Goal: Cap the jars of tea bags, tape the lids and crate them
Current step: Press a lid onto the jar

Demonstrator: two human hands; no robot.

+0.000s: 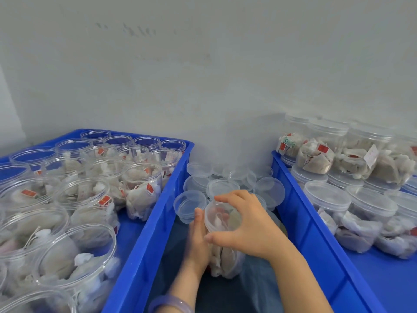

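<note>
A clear jar of tea bags [226, 259] stands in the gap between two blue crates, low in the middle of the view. My left hand [198, 240] grips its side. My right hand [243, 224] holds a clear lid [220, 219] on the jar's mouth, with fingers and thumb curled round the rim. A heap of loose clear lids [225, 181] lies just behind the jar. No tape is in view.
The left blue crate [158, 213] holds several open jars of tea bags [85, 199]. The right blue crate [316, 224] holds several capped jars [370, 206], stacked in layers. A grey wall stands close behind.
</note>
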